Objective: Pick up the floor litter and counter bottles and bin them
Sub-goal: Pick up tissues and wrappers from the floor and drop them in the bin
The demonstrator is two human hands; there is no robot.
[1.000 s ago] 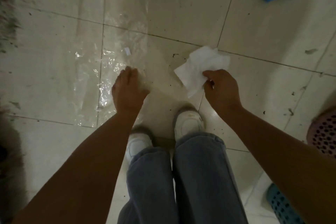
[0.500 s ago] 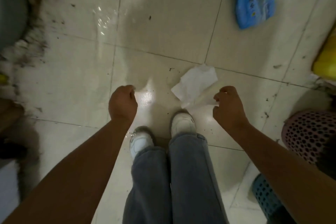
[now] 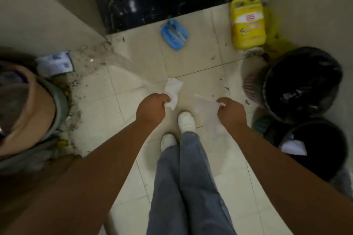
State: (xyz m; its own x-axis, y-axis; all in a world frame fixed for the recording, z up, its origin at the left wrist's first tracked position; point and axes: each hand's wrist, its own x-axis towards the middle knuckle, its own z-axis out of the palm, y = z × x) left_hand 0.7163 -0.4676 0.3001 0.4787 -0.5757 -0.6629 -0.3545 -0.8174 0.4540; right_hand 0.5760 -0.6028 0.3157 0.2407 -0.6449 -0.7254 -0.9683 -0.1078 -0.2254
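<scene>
- Head view: the left hand [image 3: 151, 109] is pinching a white tissue [image 3: 172, 89]; the right hand [image 3: 231, 110] is gripping a clear plastic sheet [image 3: 207, 109].
- A yellow jug [image 3: 247, 24], its label writing unreadable, and a blue packet [image 3: 174, 33] are lying beyond the hands.
- Two black-lined bins [image 3: 303, 82] are standing just right of the right hand.

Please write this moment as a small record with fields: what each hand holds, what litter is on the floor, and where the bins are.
left hand: grip closed on a white tissue
right hand: grip closed on a clear plastic sheet, which hangs down
floor litter: blue packet; printed paper by the left wall
yellow jug: upright on the floor, far right corner
bins: two black-lined bins to the person's right, both holding some rubbish
</scene>
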